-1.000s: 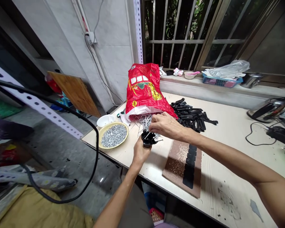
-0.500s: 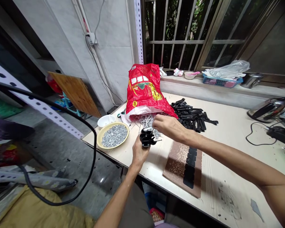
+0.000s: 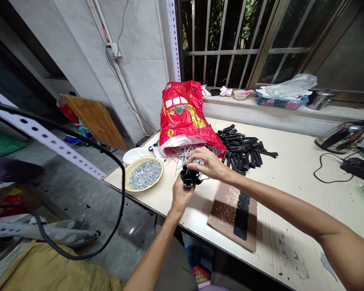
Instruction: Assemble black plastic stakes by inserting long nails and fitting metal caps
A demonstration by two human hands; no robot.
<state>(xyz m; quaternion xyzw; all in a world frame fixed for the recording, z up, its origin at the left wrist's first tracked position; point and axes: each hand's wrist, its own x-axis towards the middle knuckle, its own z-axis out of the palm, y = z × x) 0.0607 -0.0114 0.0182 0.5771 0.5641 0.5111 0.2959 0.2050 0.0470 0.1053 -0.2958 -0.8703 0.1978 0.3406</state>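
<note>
My left hand point(image 3: 180, 195) is closed round a small bundle of black plastic pieces point(image 3: 190, 176), held upright over the table's near left part. My right hand point(image 3: 206, 162) hovers just above that bundle with its fingers pinched on a thin metal pin point(image 3: 190, 160). Right behind my hands a red bag point(image 3: 185, 115) lies on its side, and silvery pins point(image 3: 182, 154) spill out of its mouth onto the table point(image 3: 294, 173). A heap of black plastic strips point(image 3: 245, 148) lies to the right of the bag.
A yellow dish of small metal parts point(image 3: 144, 173) and a white bowl point(image 3: 134, 154) stand near the table's left corner. A brown board with black pieces in a row point(image 3: 235, 210) lies at the front. A kettle point(image 3: 342, 136) and black cables point(image 3: 330, 169) sit far right.
My right hand reached back to the pins at the bag's mouth, then returned over the black bundle with a pin pinched. The left hand stayed nearly still.
</note>
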